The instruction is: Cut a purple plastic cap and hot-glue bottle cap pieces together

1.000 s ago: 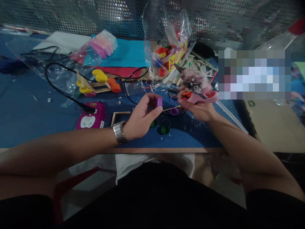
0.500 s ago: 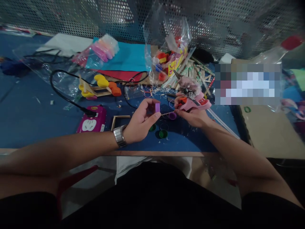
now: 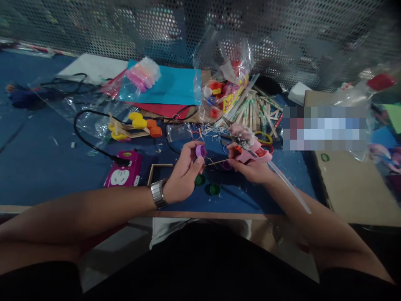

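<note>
My left hand (image 3: 183,177), with a metal watch on the wrist, pinches a small purple bottle cap (image 3: 201,151) between thumb and fingers, its hollow side partly facing me. My right hand (image 3: 250,167) is closed around a pink hot glue gun (image 3: 255,154), whose nozzle end looks dirty and points up and left. A clear glue stick (image 3: 291,188) trails from its rear. A thin wooden stick (image 3: 217,162) runs from my right fingertips toward my left hand. Another purple cap (image 3: 226,165) lies below it, partly hidden. Two green caps (image 3: 214,189) rest on the table near my left hand.
A purple power socket (image 3: 125,171) with a black cable and a small wooden frame (image 3: 161,166) lie at left. Behind are a stick structure with yellow and orange caps (image 3: 138,121), a bag of caps (image 3: 219,92) and many sticks (image 3: 253,108). Cardboard (image 3: 354,188) lies at right.
The purple cap in my left hand has turned so its hollow side shows, and moved slightly left. The glue gun has tilted a little. The whole view has shifted downward.
</note>
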Tool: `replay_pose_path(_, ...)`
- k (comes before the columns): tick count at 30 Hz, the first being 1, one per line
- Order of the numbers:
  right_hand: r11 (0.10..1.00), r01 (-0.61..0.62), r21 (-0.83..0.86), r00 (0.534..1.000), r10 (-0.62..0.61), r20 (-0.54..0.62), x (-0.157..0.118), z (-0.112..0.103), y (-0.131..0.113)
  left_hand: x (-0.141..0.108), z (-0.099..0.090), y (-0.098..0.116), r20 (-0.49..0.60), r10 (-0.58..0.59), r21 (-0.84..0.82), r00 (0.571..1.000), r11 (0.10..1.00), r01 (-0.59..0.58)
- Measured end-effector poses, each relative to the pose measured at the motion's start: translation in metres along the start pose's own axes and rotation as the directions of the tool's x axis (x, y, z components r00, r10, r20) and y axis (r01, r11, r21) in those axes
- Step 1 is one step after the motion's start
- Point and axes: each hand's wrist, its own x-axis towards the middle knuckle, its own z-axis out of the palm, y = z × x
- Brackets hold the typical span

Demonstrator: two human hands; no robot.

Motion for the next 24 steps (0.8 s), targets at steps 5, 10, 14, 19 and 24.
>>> replay_pose_path(5,0.994,-0.102,0.024,0.995,0.102,0.013,-0.006,0.005,0.005,-0.007,0.002,0.000,-0.003,-0.024,-0.005,1.000,1.000,0.024)
replay_pose_path(10,0.993,-0.109,-0.054,0.993,0.107,-0.041,-0.008,-0.001,0.009,-0.010,0.002,0.004,0.005,-0.073,-0.001,0.997,0.997,0.073)
replay_pose_path(14,0.963,0.034,-0.269,0.999,-0.039,-0.011,-0.005,-0.006,0.011,-0.011,0.002,0.009,0.010,-0.124,0.028,0.992,0.992,0.123)
replay_pose_path(19,0.943,0.020,-0.333,0.996,0.010,0.089,-0.009,-0.002,0.018,-0.010,0.002,0.009,-0.003,-0.109,0.054,0.994,0.993,0.109)
replay_pose_path(24,0.935,0.061,-0.349,0.994,-0.025,0.105,-0.008,-0.002,0.018,-0.008,0.002,0.007,-0.014,-0.124,0.031,0.992,0.992,0.125)
